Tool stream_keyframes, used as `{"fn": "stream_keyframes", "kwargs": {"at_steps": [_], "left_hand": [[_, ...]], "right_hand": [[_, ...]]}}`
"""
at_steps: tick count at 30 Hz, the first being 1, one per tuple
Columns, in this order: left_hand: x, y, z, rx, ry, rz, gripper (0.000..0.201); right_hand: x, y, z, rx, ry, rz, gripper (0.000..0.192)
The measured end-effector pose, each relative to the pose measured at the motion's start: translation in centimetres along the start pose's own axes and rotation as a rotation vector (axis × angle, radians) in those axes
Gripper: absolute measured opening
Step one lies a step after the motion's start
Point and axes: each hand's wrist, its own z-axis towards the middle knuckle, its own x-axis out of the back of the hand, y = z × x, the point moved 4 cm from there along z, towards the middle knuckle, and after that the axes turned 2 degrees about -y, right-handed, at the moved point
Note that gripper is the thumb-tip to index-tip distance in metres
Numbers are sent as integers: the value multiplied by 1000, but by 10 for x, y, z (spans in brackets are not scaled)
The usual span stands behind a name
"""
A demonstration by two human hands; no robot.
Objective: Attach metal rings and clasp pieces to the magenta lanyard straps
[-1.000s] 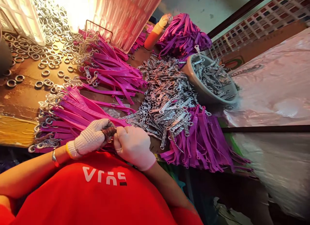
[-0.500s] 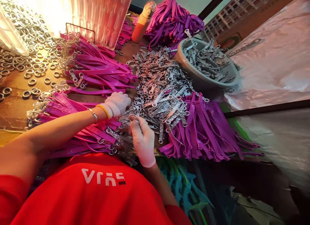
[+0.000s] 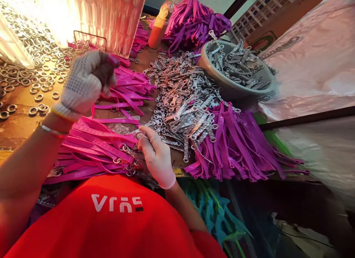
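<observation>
My left hand (image 3: 83,84), in a dotted white knit glove with dark-stained fingers, is raised over the magenta straps (image 3: 127,84) at the left. Its fingers are closed, and a magenta strap end (image 3: 113,60) shows at them; the rest of the grip is hidden. Lower down, my right hand (image 3: 156,156), in a pale glove, pinches a metal ring (image 3: 138,135) between thumb and fingers. A magenta strap reaches toward that ring from the left. Close by lies a heap of silvery braided pieces with looped ends (image 3: 180,91).
Loose metal rings (image 3: 39,97) spread across the table's left side. At the back stand an orange bottle (image 3: 158,26) and a heap of purple straps (image 3: 194,24). A grey basin (image 3: 206,62) holds more silvery pieces. Purple straps (image 3: 235,143) hang over the front edge.
My left hand has moved left and up, away from the silvery heap. My right hand has shifted slightly left and still pinches the ring.
</observation>
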Motion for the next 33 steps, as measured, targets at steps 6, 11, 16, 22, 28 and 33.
{"fn": "stream_keyframes", "kwargs": {"at_steps": [6,11,16,22,28,33], "left_hand": [[-14,9,-83,213,-269,126,29],[-25,0,-107,359,-306,35,28],[-32,-7,-116,352,-396,4,29],[-44,-25,-129,168,-449,405,14],[-39,-39,-135,338,-372,-64,24],[-39,-35,-142,291,-305,128,28]], "right_hand": [[-16,-32,13,244,-34,-150,31],[-26,-47,14,307,-126,-433,36],[-32,-49,10,388,-203,-864,35],[-34,-39,13,358,-184,-899,32],[-28,-43,20,255,-326,-602,43],[-29,-42,26,117,-485,-663,42]]}}
